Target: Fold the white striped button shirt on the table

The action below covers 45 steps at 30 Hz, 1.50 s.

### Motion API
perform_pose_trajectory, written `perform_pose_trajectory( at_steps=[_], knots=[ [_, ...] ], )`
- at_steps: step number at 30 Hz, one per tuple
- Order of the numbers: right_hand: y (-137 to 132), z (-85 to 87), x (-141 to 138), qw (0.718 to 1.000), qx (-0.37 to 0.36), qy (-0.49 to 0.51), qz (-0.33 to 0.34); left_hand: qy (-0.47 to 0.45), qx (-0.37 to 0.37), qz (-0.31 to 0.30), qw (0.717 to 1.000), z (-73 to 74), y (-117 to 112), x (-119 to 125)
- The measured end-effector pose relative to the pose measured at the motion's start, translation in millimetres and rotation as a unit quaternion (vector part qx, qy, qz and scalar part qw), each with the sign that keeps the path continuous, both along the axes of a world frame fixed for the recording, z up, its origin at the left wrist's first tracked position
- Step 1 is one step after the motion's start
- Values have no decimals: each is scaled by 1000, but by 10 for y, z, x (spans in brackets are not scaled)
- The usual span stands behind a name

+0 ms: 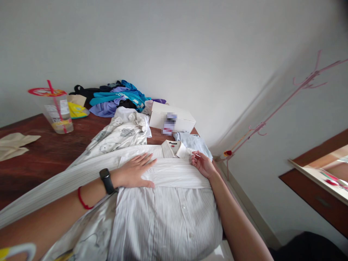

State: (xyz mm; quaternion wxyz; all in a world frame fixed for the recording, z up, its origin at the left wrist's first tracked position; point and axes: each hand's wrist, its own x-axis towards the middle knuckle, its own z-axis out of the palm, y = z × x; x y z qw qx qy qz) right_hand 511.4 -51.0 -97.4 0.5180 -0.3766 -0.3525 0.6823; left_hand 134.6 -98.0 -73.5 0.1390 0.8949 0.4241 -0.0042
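A white pin-striped shirt [165,214] lies spread on the wooden table [40,156], collar away from me, with one sleeve folded across its chest. My left hand [136,171] lies flat and open on that folded sleeve; a black watch and a red string are on the wrist. My right hand [202,164] is at the shirt's right shoulder edge, fingers curled and pinching the fabric there.
A printed white garment [119,136] lies beyond the shirt. A white box [171,117], a pile of blue and purple clothes [116,96], a plastic cup with a red straw [57,110] and a beige cloth [13,143] sit further back. The wall is close on the right.
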Motion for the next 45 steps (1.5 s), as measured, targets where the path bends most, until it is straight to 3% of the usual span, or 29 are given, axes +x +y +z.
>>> perform_pose_trajectory(
  at_steps=[9, 18, 30, 36, 40, 43, 45],
  knots=[
    [35, -50, 13, 1000, 12, -15, 6, -6, -7, 0, 1000, -13, 13, -6],
    [30, -66, -43, 993, 64, -103, -4, -37, -6, 5, 999, -49, 29, -19],
    [92, -134, -91, 988, 70, -140, -6, -11, -27, 6, 1000, 64, 25, -15],
    [130, -141, -195, 974, 67, -218, 5, 2, -8, 8, 1000, 106, 13, 36],
    [128, -150, -235, 960, 99, -261, 12, -44, 25, 41, 998, 256, -298, 29],
    [109, -147, -245, 954, 117, -275, 8, -133, 5, 89, 987, 368, -871, -79],
    [91, -141, -249, 953, 124, -277, 10, -226, -50, 140, 963, 369, -1352, -176]
  ],
)
